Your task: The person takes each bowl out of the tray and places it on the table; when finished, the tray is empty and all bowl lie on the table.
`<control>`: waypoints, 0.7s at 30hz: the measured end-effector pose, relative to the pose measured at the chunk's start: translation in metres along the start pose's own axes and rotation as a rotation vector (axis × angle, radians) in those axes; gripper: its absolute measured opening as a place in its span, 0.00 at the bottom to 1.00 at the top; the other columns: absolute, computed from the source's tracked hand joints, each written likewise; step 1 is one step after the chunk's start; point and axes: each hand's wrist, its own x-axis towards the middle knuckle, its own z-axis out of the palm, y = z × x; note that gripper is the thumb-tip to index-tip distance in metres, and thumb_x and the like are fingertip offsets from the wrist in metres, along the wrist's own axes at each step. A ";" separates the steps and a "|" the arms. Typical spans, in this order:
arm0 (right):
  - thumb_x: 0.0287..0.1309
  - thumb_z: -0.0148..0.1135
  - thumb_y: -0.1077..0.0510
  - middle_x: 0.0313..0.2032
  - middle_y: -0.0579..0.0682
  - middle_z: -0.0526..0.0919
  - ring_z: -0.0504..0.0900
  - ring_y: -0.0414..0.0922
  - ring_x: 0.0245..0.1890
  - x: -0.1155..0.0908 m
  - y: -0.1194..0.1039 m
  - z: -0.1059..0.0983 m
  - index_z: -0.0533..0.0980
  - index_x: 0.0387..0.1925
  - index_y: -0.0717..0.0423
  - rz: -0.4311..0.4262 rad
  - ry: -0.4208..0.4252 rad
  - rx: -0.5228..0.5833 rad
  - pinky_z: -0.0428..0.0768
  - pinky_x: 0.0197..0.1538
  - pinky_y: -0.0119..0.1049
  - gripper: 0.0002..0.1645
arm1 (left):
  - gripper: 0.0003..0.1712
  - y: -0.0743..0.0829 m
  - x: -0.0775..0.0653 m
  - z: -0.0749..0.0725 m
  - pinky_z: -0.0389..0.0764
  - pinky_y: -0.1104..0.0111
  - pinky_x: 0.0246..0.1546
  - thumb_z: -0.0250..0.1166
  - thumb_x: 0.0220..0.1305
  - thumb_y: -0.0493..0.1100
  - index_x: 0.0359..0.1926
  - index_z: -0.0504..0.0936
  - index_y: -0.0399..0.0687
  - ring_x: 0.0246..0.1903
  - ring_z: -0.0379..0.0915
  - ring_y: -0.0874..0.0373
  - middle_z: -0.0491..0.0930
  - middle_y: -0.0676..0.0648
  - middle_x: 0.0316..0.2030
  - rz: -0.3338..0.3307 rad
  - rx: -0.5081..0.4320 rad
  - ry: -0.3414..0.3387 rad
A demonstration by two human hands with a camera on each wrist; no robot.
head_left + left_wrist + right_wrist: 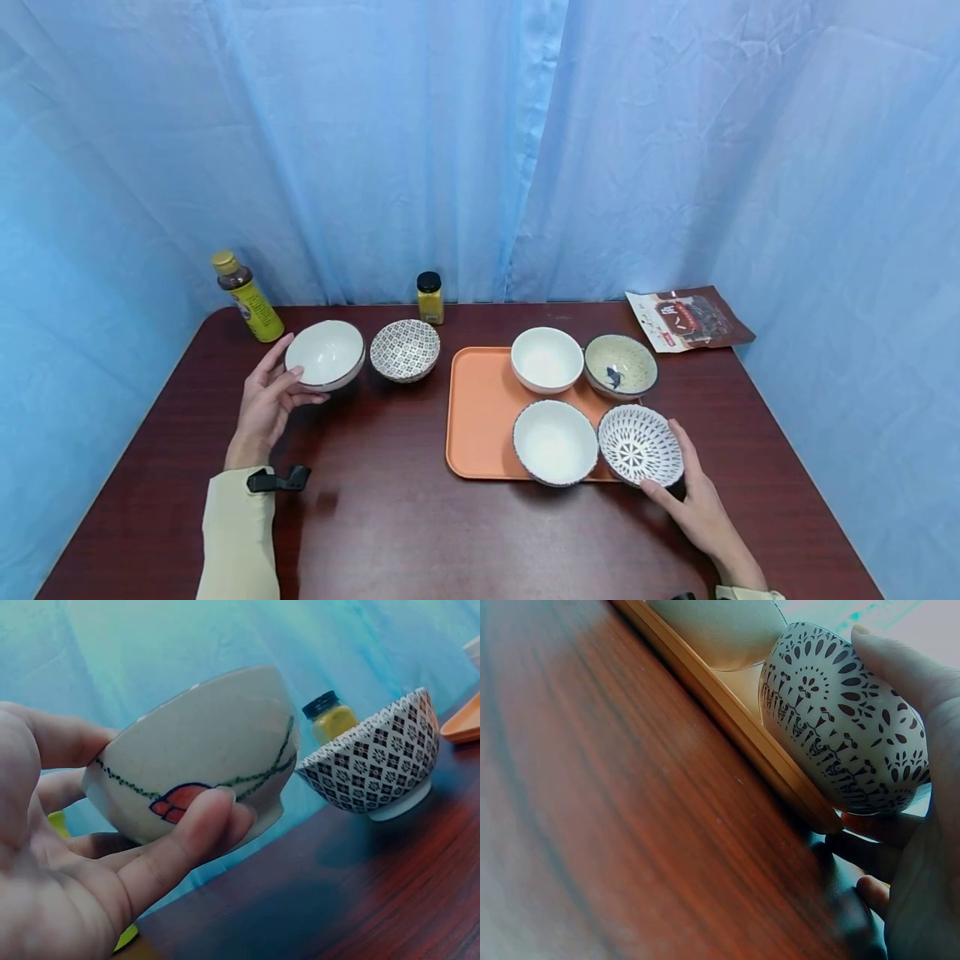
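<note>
My left hand [264, 406] grips a white bowl [326, 352] with a thin dark rim, thumb on the near side and fingers around the far side. The left wrist view shows this bowl [199, 727] tilted and off the table, a red flower and green vine painted outside. Beside it stands a black-and-white patterned bowl [405, 348]. My right hand [703, 510] holds a white bowl with dark petal-like marks [640, 447] at the front right corner of the orange tray [480, 425]. In the right wrist view, the thumb lies along this bowl's [840, 720] side, with fingers beneath.
On the tray stand a plain white bowl [547, 358], a speckled-rim white bowl [555, 442] and a cream bowl with a blue motif [621, 367]. Along the back are a yellow-labelled bottle [255, 308], a black-capped jar [430, 298] and a brown-and-white packet [686, 319].
</note>
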 end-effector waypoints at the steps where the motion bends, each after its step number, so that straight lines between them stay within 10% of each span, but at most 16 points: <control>1: 0.63 0.65 0.49 0.79 0.60 0.46 0.49 0.44 0.77 0.000 0.000 0.000 0.35 0.81 0.38 0.001 -0.001 0.000 0.59 0.67 0.67 0.59 | 0.33 -0.001 0.000 0.000 0.90 0.60 0.28 0.49 0.72 0.26 0.74 0.59 0.47 0.29 0.89 0.53 0.82 0.51 0.52 -0.006 0.003 0.011; 21: 0.63 0.65 0.48 0.80 0.59 0.47 0.50 0.42 0.76 0.000 0.000 0.000 0.35 0.81 0.37 0.010 -0.003 -0.005 0.59 0.68 0.65 0.59 | 0.41 -0.023 0.009 0.002 0.90 0.65 0.34 0.52 0.75 0.35 0.81 0.42 0.53 0.34 0.86 0.63 0.61 0.47 0.59 -0.218 0.149 0.260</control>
